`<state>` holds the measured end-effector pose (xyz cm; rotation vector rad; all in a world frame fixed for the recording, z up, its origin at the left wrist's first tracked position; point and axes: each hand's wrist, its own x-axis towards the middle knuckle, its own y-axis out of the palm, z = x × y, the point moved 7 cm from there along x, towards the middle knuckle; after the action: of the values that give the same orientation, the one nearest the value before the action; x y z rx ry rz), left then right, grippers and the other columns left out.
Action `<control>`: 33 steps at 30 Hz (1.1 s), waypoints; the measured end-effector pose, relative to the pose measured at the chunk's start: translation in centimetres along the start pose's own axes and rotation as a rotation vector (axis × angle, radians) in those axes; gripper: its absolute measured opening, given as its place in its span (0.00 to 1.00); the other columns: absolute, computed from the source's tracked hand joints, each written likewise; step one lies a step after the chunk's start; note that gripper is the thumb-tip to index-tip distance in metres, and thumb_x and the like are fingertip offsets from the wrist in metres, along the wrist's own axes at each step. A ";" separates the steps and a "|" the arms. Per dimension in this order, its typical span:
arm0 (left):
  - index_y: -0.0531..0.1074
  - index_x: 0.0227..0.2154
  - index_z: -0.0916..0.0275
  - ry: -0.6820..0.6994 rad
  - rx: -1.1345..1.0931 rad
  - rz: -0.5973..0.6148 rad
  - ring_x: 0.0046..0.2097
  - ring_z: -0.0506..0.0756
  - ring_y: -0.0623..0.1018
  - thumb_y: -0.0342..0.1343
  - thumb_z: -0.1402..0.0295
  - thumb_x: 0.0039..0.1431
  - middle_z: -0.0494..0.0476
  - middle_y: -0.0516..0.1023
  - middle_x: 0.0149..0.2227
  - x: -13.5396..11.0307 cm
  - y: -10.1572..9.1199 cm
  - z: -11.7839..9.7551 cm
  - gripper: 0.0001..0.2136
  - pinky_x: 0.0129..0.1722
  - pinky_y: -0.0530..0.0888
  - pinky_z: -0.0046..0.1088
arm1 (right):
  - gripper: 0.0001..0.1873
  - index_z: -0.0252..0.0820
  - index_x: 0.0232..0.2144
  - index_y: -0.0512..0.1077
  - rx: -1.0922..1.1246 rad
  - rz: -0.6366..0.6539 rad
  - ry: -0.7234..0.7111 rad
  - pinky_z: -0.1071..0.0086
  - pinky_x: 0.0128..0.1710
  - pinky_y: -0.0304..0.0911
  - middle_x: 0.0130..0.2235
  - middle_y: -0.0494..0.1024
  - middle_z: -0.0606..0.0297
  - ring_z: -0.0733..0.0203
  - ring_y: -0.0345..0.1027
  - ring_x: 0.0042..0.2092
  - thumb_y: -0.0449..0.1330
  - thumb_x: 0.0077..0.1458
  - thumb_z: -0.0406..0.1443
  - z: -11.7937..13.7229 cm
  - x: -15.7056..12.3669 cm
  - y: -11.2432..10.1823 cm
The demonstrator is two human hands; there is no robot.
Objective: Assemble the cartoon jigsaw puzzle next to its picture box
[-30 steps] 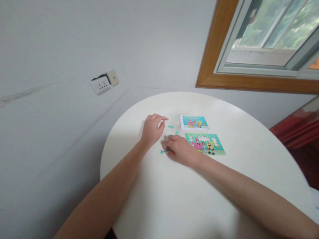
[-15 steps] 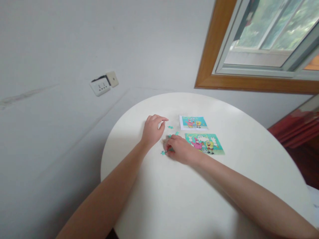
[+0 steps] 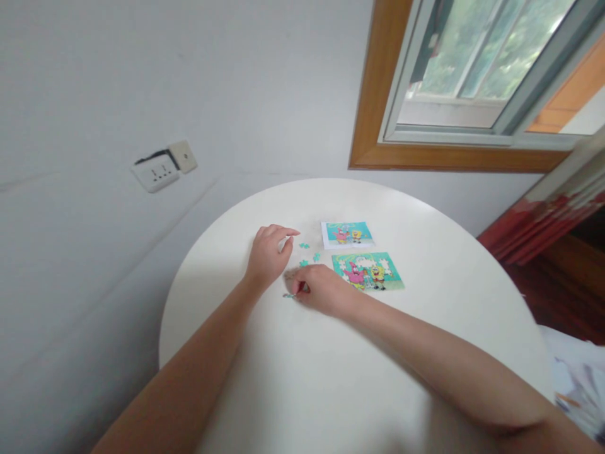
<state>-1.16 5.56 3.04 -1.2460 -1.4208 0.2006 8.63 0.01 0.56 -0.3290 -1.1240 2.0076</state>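
My right hand [image 3: 320, 289] has its thumb and fingers pinched at a small teal puzzle piece [image 3: 288, 296], which looks thin, as if tilted up off the table. Fingers hide part of that piece. To its left my left hand [image 3: 269, 253] rests on the table, thumb and fingers apart, holding nothing. Between and beyond the hands lie loose teal puzzle pieces [image 3: 304, 246]. Right of them is a partly filled jigsaw puzzle [image 3: 394, 275] with a pink and a yellow cartoon figure and white gaps in its upper part. My right hand lies close to its left edge.
Behind the puzzle lies a reference picture [image 3: 367, 231] with the same figures. Everything sits on a round white table [image 3: 302, 378] against a wall with a power socket [image 3: 158, 173]. A wood-framed window [image 3: 362, 151] and a red curtain [image 3: 529, 230] are at the right.
The view has shifted, so the table things appear farther left. At my right fingertips, the puzzle piece went from looking flat to nearly edge-on. My left hand keeps its pose.
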 end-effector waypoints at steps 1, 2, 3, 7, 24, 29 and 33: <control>0.75 0.38 0.62 0.007 -0.003 0.005 0.43 0.57 0.73 0.48 0.73 0.59 0.56 0.77 0.37 0.0 0.1 -0.1 0.11 0.49 0.65 0.37 | 0.10 0.39 0.25 0.73 0.011 -0.006 0.028 0.76 0.31 0.54 0.28 0.75 0.66 0.68 0.65 0.29 0.55 0.45 0.23 -0.2 -0.1 -0.4; 0.75 0.38 0.62 0.017 -0.007 0.010 0.43 0.57 0.73 0.47 0.73 0.59 0.57 0.77 0.37 0.0 0.1 -0.2 0.11 0.49 0.66 0.37 | 0.10 0.39 0.26 0.74 0.024 -0.014 0.057 0.76 0.30 0.54 0.28 0.75 0.66 0.68 0.65 0.29 0.55 0.46 0.24 -0.5 -0.3 -1.1; 0.75 0.38 0.62 0.029 -0.011 0.015 0.43 0.57 0.73 0.47 0.73 0.59 0.57 0.77 0.37 0.0 0.3 -0.3 0.11 0.49 0.66 0.37 | 0.09 0.39 0.27 0.74 0.039 -0.025 0.085 0.76 0.30 0.54 0.27 0.75 0.67 0.68 0.65 0.28 0.56 0.46 0.24 -1.0 -0.5 -1.9; 0.75 0.40 0.62 0.071 -0.039 0.045 0.43 0.57 0.73 0.48 0.72 0.60 0.57 0.77 0.38 -0.1 1.0 -0.6 0.11 0.48 0.66 0.37 | 0.08 0.38 0.30 0.74 0.102 -0.114 0.166 0.75 0.32 0.57 0.29 0.76 0.66 0.67 0.67 0.31 0.56 0.47 0.25 -4.6 -2.3 -6.7; 0.75 0.40 0.60 0.165 -0.096 0.211 0.43 0.57 0.71 0.47 0.70 0.61 0.57 0.75 0.39 -0.8 3.3 -2.9 0.12 0.47 0.66 0.38 | 0.11 0.39 0.36 0.79 0.104 -0.282 0.371 0.73 0.35 0.61 0.31 0.78 0.65 0.64 0.67 0.33 0.60 0.50 0.35 -14.5 -7.5 -9.7; 0.74 0.42 0.59 0.273 -0.178 0.303 0.45 0.57 0.70 0.48 0.71 0.61 0.57 0.75 0.42 -1.6 4.1 -5.0 0.11 0.48 0.66 0.37 | 0.12 0.39 0.35 0.79 0.151 -0.236 0.359 0.73 0.35 0.62 0.31 0.78 0.65 0.64 0.68 0.32 0.62 0.49 0.38 -15.0 -7.6 -9.1; 0.74 0.44 0.57 0.328 -0.200 0.372 0.47 0.57 0.70 0.48 0.72 0.61 0.58 0.73 0.45 -2.2 4.5 -6.3 0.12 0.50 0.66 0.37 | 0.11 0.39 0.35 0.79 0.130 -0.204 0.308 0.73 0.34 0.61 0.30 0.78 0.66 0.66 0.67 0.31 0.60 0.51 0.36 -14.8 -7.4 -9.0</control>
<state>5.83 2.54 0.35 -1.6233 -0.9367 0.1005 26.33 6.00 -1.77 -0.4222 -0.7974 1.7680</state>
